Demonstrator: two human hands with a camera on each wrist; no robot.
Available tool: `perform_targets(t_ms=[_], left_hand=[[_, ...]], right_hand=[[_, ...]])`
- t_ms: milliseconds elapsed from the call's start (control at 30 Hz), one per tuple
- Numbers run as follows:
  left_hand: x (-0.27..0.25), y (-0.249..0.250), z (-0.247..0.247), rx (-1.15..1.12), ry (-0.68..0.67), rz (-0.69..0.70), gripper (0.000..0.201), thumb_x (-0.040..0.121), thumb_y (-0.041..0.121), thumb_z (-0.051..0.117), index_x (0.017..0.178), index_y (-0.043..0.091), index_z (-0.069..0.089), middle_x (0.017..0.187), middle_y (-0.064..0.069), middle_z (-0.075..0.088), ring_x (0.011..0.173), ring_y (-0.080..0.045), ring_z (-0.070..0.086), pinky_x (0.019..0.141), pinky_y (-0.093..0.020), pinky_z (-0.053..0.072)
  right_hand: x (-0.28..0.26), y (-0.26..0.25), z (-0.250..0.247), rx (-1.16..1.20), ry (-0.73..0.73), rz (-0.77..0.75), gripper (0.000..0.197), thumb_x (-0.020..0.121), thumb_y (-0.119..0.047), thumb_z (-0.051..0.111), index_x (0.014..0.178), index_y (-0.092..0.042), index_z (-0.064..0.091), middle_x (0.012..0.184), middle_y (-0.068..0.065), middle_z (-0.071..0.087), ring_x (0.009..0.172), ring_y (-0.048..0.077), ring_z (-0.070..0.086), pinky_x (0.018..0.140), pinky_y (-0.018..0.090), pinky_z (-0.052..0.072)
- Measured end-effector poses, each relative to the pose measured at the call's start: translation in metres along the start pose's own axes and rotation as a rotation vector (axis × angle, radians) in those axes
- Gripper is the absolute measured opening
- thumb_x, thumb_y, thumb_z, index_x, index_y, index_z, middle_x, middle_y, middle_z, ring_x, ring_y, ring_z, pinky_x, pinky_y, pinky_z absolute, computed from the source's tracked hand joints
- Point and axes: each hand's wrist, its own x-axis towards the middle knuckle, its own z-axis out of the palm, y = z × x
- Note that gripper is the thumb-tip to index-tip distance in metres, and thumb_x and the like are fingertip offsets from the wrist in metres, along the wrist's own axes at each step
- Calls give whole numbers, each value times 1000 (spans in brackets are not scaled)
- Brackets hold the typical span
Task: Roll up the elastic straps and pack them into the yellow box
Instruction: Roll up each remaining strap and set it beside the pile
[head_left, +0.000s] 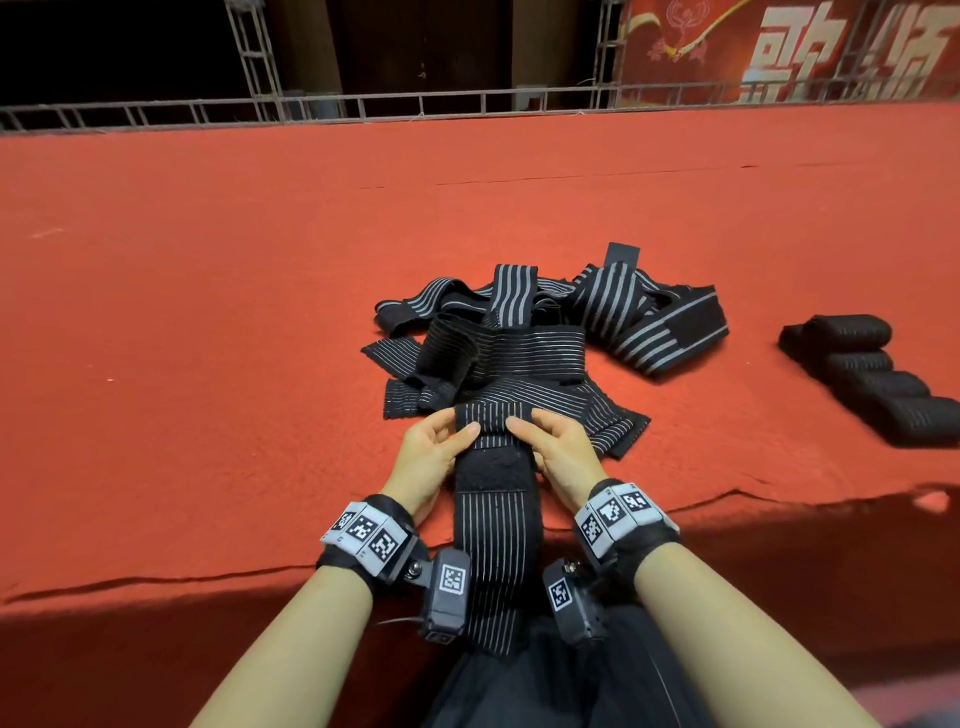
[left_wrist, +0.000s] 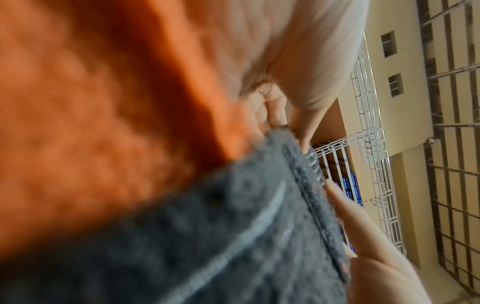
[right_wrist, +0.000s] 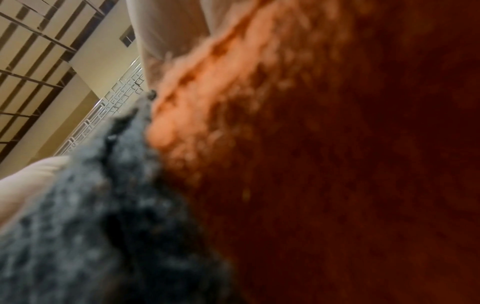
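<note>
Head view high, facing down-forward; both wrist views low, close (blurred), sharing the strap (head_left: 496, 499).

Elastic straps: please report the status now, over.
Left hand and right hand both grip one strap, rolling its far end. Loose pile behind; finished rolls at right. Yellow box not visible.

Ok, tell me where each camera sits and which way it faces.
Head: worn on the head, looking forward and down at the strap, both hands and forearms, and the carpet.
Left wrist: low by the carpet, looking along the left hand at the strap.
Right wrist: lower still; blurred strap, a little skin.
All three share the strap and carpet.
</note>
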Motion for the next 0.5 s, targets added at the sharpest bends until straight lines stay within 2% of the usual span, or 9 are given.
perform_targets(t_ms=[100,233,367,433,500], left_hand=[[0,-2,-1,58,18,24,27,91,-1,58,118,-1,58,116,-17,67,112,-30,62,98,-40,50],[1,-4,1,164,-21,26,25,94,0,53,119,1,52,115,-18,64,108,-24,61,97,-37,50],[3,-2,8,208,-43,-10,22,96,10,50,117,11,53,113,-8,61,107,-17,57,99,-36,45],[4,0,9,193,-34,-19,21,97,20,51,116,13,57,114,-5,62,108,-14,57,98,-31,44],[5,0,8,253,-39,26,24,97,24,53,116,11,60,115,-5,64,109,-14,57,97,-28,44]], right_hand=[[-1,0,-1,-17,-12,-26,19,89,-6,63,107,-1,67,109,17,71,105,35,66,93,47,51],[-3,-3,-1,-16,-4,-52,17,86,4,61,100,-4,67,101,13,71,99,29,66,90,40,53],[-7,-9,1,-12,-10,-33,29,82,14,55,93,-8,70,89,8,70,83,22,65,70,29,51],[-9,-11,1,-53,-4,-40,32,80,16,52,92,-7,70,86,8,69,69,12,63,55,20,47],[-10,-13,2,-58,-8,-37,33,79,19,49,94,-3,69,78,6,66,51,-1,57,43,13,40]])
